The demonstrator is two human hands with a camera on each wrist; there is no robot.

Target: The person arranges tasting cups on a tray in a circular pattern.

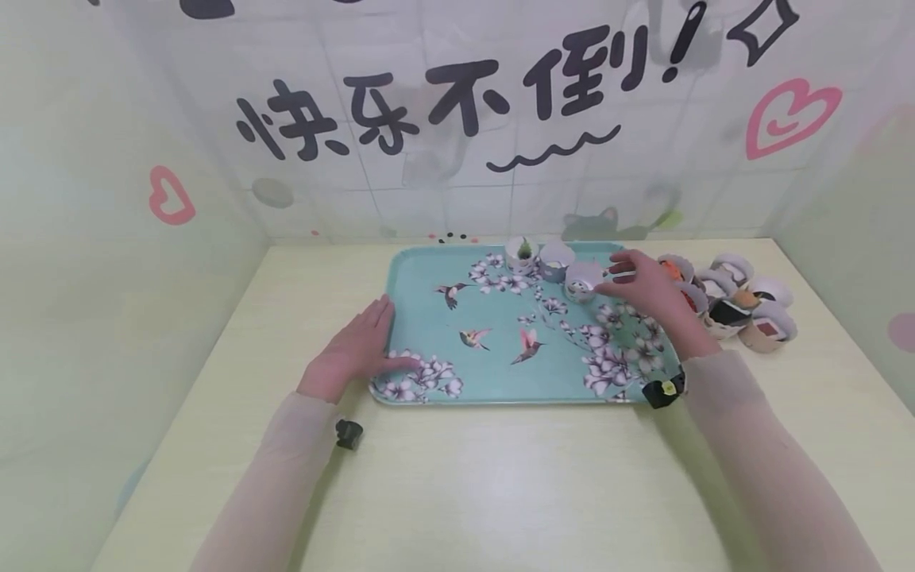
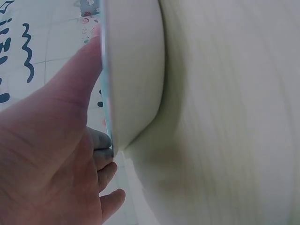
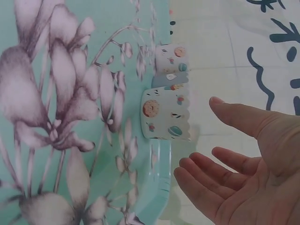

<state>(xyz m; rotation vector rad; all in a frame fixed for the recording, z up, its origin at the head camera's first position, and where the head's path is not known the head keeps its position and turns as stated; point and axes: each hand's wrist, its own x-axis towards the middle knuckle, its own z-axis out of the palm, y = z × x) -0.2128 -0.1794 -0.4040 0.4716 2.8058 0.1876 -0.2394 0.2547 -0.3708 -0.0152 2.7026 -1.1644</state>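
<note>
A teal tray (image 1: 429,318) printed with birds and blossoms lies on a pale yellow table (image 1: 500,477). Three patterned paper cups stand in a row at its back edge; the nearest, with a doughnut print (image 1: 582,280) (image 3: 166,117), stands just left of my right hand (image 1: 639,282) (image 3: 239,159). That hand hovers with relaxed fingers, a small gap from the cup, and holds nothing. My left hand (image 1: 357,345) (image 2: 51,140) lies flat at the tray's front left corner (image 2: 136,70), thumb on the rim.
Several more paper cups (image 1: 736,306), some with food prints, are clustered on the table right of the tray. Decorated walls close in the table on the left, back and right. Two more cups (image 1: 522,254) (image 1: 556,260) stand at the tray's back.
</note>
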